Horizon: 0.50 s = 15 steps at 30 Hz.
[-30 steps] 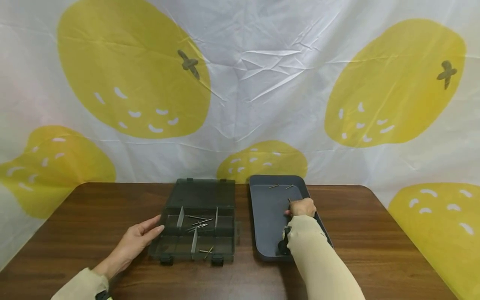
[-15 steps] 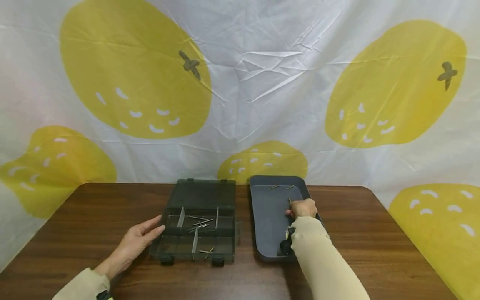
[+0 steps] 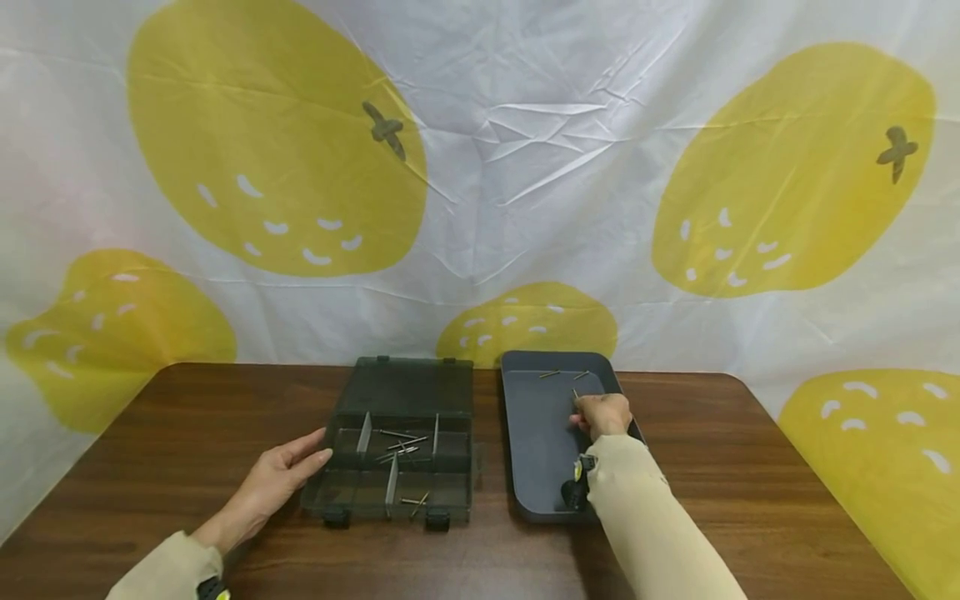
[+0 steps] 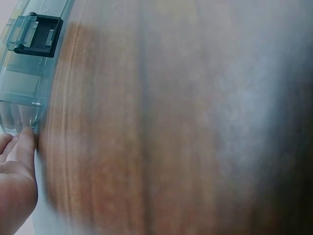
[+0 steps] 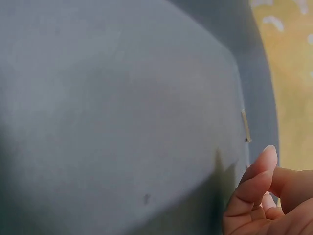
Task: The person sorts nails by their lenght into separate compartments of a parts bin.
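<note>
My left hand [image 3: 273,479] rests its fairly straight fingers and thumb against the left side of a dark see-through compartment box [image 3: 348,492]. In the left wrist view, the fingertips touch the clear plastic near a corner. Several silver nails [image 3: 402,443] lie crossed in its middle compartment, and a few brass-coloured nails [image 3: 416,502] lie in the front right one. Over the grey tray [image 3: 536,454], my right hand [image 3: 606,413] pinches a thin nail [image 3: 575,392] between thumb and fingers; its end sticks out past the fingertips. The right wrist view hides most of that nail.
Two more nails lie at the tray's far end, a left nail [image 3: 550,374] and a right nail [image 3: 582,374]. The box's lid [image 3: 408,387] lies open toward the back. Behind the wooden table [image 3: 720,467] hangs a white cloth [image 3: 540,167] with yellow fruit prints.
My right hand has shifted very slightly, and a bit more of the pinched nail now shows above its fingertips. My left hand stays on the box. The head view has drifted a little.
</note>
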Each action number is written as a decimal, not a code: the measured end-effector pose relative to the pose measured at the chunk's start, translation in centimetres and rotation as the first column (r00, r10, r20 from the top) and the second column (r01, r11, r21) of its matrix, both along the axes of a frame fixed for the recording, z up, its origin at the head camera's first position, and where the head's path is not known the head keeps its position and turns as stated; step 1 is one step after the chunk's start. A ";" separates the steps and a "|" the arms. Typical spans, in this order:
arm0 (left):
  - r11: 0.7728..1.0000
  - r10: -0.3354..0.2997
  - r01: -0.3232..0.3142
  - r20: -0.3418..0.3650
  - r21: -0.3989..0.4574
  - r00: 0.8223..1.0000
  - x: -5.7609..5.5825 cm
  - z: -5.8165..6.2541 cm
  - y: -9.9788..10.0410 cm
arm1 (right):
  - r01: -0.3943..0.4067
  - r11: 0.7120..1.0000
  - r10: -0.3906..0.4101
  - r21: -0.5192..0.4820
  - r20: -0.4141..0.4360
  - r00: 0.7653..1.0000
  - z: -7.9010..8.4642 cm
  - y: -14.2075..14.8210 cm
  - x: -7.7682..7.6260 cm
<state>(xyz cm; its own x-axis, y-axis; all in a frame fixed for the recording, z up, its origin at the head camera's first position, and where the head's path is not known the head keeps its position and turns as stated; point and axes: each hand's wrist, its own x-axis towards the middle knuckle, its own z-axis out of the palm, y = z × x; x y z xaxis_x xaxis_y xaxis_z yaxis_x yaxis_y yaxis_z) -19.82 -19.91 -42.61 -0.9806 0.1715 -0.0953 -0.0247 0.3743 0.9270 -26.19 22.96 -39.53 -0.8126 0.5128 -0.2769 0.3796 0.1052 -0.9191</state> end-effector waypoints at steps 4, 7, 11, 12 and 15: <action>1.000 0.005 -0.005 -0.003 -0.001 1.000 0.0 0.0 0.0 | -0.049 0.996 0.047 -0.068 -0.025 0.999 0.2 -0.2 -0.6; 1.000 0.001 -0.001 -0.005 -0.008 1.000 0.1 -0.1 -0.1 | -0.102 0.991 0.099 -0.085 -0.048 0.994 0.7 -0.7 -0.8; 1.000 -0.005 0.005 -0.013 -0.010 1.000 0.1 0.0 -0.1 | -0.183 0.978 0.176 -0.095 -0.083 0.981 2.2 -2.0 -0.6; 1.000 -0.006 0.006 -0.014 -0.008 1.000 0.0 0.0 -0.1 | -0.204 0.974 0.196 -0.099 -0.090 0.977 2.7 -2.4 -0.5; 1.000 -0.008 0.008 -0.009 -0.005 1.000 -0.1 0.0 -0.1 | -0.272 0.958 0.261 -0.093 -0.117 0.958 4.0 -3.7 -0.1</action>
<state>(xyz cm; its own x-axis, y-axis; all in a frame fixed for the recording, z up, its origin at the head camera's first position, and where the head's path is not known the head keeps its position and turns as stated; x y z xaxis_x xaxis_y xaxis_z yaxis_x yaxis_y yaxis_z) -19.92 -20.02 -42.60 -0.9800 0.1790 -0.0872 -0.0130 0.3794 0.9251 -26.27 19.31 -35.54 -0.9426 0.2459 -0.2261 0.2543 0.0890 -0.9630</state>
